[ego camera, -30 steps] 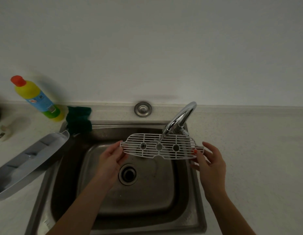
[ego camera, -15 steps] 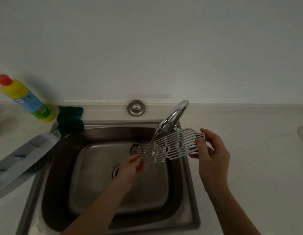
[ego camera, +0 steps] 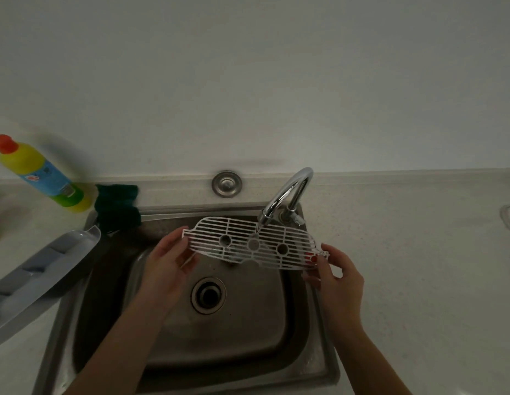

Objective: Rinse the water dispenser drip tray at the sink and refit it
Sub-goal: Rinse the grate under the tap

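I've levelled the grate (ego camera: 254, 244) again under the tap (ego camera: 289, 192); a moment ago it hung tilted. Wet and held only by its ends, it could slip into the sink (ego camera: 242, 346). My left hand (ego camera: 168, 263) pinches the end left of the tap, my right hand (ego camera: 338, 277) the end just right of it. The grey tray (ego camera: 42, 269) lies well left of the tap.
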`<state>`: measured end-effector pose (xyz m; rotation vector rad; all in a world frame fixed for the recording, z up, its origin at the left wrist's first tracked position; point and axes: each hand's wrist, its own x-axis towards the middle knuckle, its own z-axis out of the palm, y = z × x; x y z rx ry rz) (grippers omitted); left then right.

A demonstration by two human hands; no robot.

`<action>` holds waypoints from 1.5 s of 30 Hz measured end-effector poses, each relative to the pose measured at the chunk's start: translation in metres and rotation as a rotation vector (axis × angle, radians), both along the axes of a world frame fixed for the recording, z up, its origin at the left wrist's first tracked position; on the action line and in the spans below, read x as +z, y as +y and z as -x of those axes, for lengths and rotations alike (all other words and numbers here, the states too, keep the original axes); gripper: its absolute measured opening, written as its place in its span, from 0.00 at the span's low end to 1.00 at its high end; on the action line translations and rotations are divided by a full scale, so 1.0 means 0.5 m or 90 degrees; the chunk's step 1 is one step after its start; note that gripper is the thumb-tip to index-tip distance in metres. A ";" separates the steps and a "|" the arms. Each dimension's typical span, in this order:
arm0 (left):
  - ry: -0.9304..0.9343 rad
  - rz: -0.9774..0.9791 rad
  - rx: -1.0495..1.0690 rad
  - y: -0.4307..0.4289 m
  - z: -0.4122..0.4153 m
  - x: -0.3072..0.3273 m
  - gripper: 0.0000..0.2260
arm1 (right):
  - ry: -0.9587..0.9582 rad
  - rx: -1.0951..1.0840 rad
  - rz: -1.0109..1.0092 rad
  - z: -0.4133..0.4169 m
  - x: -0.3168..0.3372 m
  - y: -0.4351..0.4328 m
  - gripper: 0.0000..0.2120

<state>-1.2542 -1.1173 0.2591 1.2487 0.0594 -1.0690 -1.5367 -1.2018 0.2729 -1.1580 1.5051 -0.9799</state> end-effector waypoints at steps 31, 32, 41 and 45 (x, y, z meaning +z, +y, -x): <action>-0.350 -0.115 -0.039 0.155 -0.085 0.005 0.09 | 0.144 0.159 -0.033 -0.095 -0.018 -0.025 0.10; -0.396 -0.117 -0.066 0.153 -0.079 0.011 0.09 | 0.148 0.159 -0.043 -0.091 -0.022 -0.026 0.08; -0.321 -0.082 -0.075 0.166 -0.076 -0.019 0.13 | -0.047 0.145 -0.126 -0.097 0.019 -0.053 0.06; -0.314 -0.091 -0.082 0.158 -0.076 -0.024 0.12 | -0.025 0.167 -0.100 -0.086 0.030 -0.057 0.05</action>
